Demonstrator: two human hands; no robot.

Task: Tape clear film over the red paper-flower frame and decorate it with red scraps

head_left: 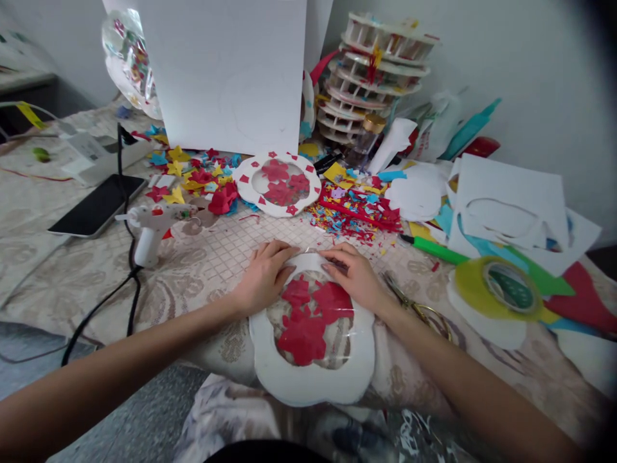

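Observation:
A white scalloped paper frame lies at the table's near edge, its lower part overhanging. Clear film covers its middle, with red paper flowers showing in the window. My left hand grips the far edge of this frame at its left, thumb on top and fingers curled over the rim. On the other side of that same edge, my right hand holds it between thumb and fingers. A small shiny strip of clear film sticks up between the hands; whether they pinch it I cannot tell.
A smaller decorated frame lies beyond, among paper scraps. Left are a glue gun, its black cord and a phone. Scissors, a green pen and a tape roll sit right. A white board stands behind.

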